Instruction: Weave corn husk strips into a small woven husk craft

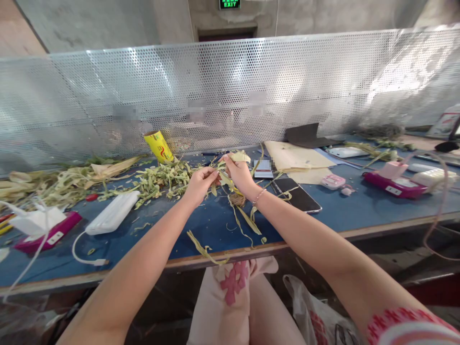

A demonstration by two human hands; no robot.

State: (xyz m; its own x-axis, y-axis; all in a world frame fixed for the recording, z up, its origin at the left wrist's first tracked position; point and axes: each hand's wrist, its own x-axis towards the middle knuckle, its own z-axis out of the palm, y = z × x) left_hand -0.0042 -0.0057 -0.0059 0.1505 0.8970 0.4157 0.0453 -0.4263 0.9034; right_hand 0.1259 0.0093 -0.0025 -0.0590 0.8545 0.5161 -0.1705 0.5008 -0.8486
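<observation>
Both my arms reach out over a blue worktable (215, 225). My left hand (199, 184) pinches a pale green leaf strip (219, 179) near its end. My right hand (240, 175) grips the same bundle of strips, with a folded piece (240, 156) sticking up above the fingers and long ends (247, 220) trailing down onto the table. A small brown twine ball (236, 198) lies just under my right wrist. A heap of cut leaf strips (161, 179) sits left of my hands.
A yellow roll (158, 146) lies at the back by a perforated metal screen (230, 96). A white power bank (113, 213) with cable and a pink box (46, 235) lie left. A dark phone (300, 195), brown envelopes (298, 158) and pink devices (391, 184) lie right.
</observation>
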